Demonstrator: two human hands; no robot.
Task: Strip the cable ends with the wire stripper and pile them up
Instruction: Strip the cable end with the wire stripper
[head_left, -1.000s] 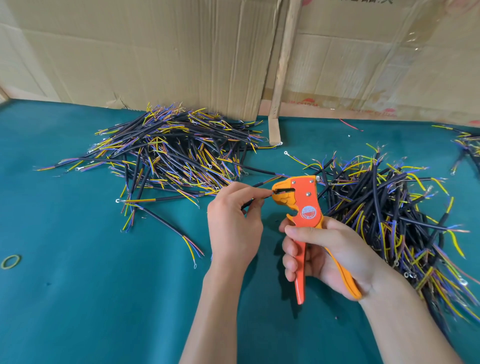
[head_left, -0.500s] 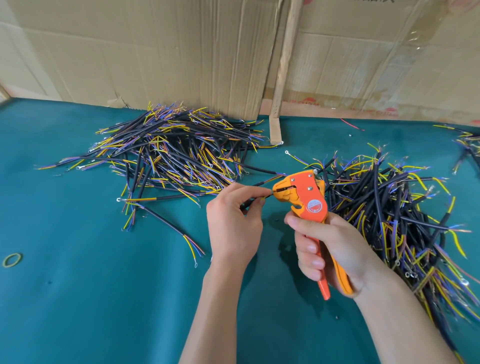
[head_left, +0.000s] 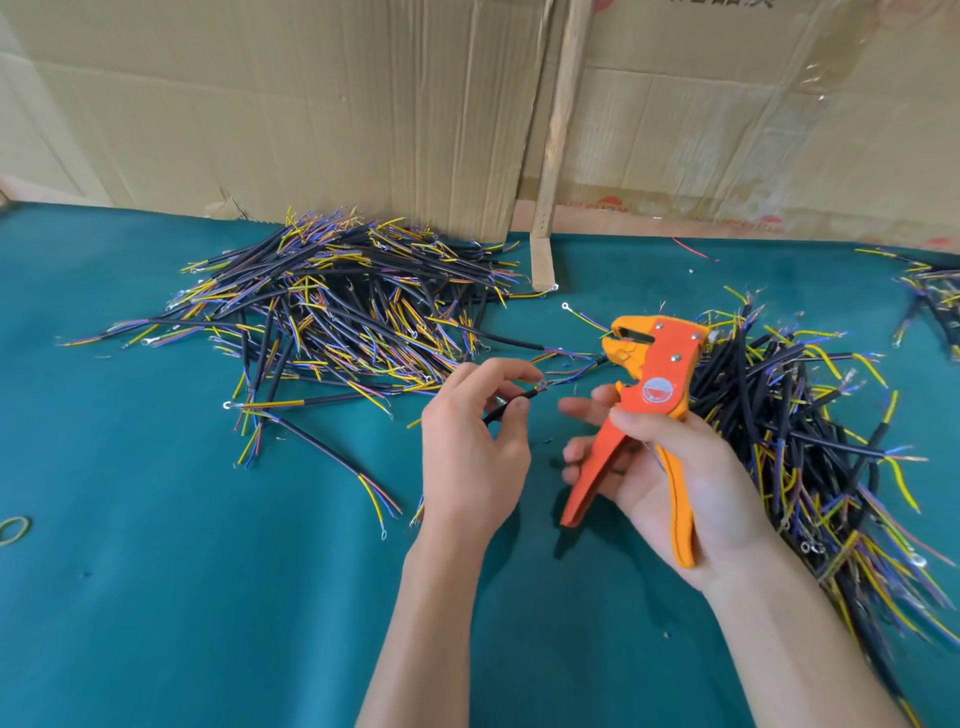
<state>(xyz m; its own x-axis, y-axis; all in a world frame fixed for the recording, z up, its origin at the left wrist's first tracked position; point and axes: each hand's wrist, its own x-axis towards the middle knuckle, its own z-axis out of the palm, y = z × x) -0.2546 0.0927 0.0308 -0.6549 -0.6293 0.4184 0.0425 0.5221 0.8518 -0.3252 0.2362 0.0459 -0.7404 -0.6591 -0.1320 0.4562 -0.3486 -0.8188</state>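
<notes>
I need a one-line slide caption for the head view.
Left hand pinches a cable beside the orange wire stripper held in the right hand.

I think I am in a small workshop. I sit at a table covered with a teal green cloth (head_left: 156, 597). Flat brown cardboard sheets (head_left: 311, 114) stand up behind it like a wall. Two big heaps of short black cables with yellow, blue and purple wire ends lie on the cloth, one heap on my left (head_left: 343, 312) and one on my right (head_left: 800, 415). I hold an orange wire stripper tool (head_left: 654, 384).
</notes>
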